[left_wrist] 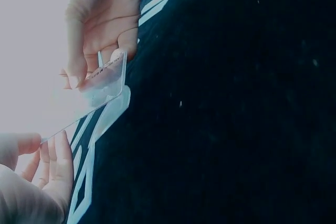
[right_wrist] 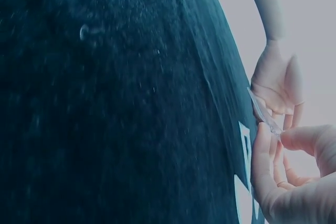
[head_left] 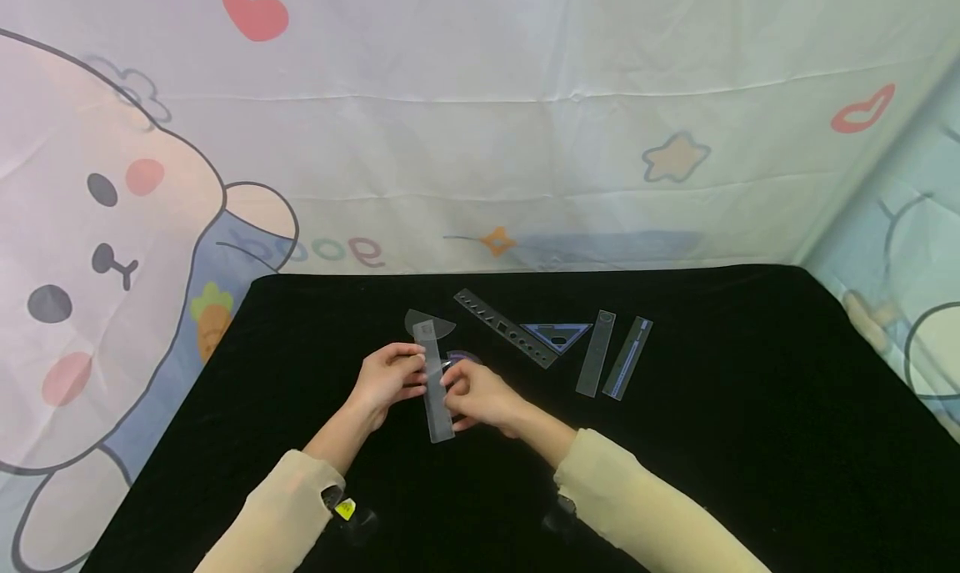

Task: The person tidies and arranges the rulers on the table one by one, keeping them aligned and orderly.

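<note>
A clear ruler (head_left: 438,406) is held upright in the head view by both hands, one at each long edge. My left hand (head_left: 386,381) pinches its left edge, thumb and fingers bent. On the opposite edge, my right hand (head_left: 483,398) grips with bent fingers. The left wrist view shows the ruler (left_wrist: 107,85) tilted between the hands, with small print along one end. Behind its upper end lies a clear half-round protractor (head_left: 444,329), partly covered. A purple-marked curved piece (head_left: 462,356) shows beyond the right fingers, mostly hidden.
To the right lie a stencil ruler (head_left: 495,324) with cut-out shapes, a blue-edged set square (head_left: 535,331), another clear ruler (head_left: 596,356) and a blue-striped ruler (head_left: 628,358). A black cloth (head_left: 712,456) covers the table. A printed curtain (head_left: 480,148) hangs behind.
</note>
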`<state>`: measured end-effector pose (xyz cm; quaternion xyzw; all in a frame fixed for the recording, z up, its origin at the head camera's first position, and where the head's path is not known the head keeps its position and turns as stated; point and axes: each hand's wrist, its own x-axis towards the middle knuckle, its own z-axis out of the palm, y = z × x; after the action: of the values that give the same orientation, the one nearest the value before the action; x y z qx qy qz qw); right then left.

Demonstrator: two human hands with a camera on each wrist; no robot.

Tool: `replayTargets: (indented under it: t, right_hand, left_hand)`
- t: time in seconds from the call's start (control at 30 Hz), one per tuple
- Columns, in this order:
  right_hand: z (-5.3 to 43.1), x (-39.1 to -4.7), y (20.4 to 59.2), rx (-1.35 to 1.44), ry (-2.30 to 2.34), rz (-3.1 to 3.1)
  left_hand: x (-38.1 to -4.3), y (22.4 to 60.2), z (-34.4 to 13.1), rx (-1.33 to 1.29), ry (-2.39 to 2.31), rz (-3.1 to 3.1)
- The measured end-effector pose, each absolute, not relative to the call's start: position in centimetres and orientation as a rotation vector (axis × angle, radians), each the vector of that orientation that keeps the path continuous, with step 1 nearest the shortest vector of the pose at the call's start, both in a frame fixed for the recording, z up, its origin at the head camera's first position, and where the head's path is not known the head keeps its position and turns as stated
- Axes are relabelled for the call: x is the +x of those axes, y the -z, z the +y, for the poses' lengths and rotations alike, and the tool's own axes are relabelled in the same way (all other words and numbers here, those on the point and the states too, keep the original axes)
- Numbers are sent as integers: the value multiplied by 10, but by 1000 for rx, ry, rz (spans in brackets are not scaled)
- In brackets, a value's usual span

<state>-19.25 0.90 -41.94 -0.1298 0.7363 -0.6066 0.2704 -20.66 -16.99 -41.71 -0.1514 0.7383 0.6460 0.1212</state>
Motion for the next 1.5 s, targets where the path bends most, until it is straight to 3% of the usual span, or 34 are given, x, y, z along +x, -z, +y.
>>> replayTargets:
  t: [1.5]
  right_hand:
    - [-95, -157, 432, -198, 1773, 2034]
  left_hand:
    - [-186, 407, -260, -255, -1600, 2353]
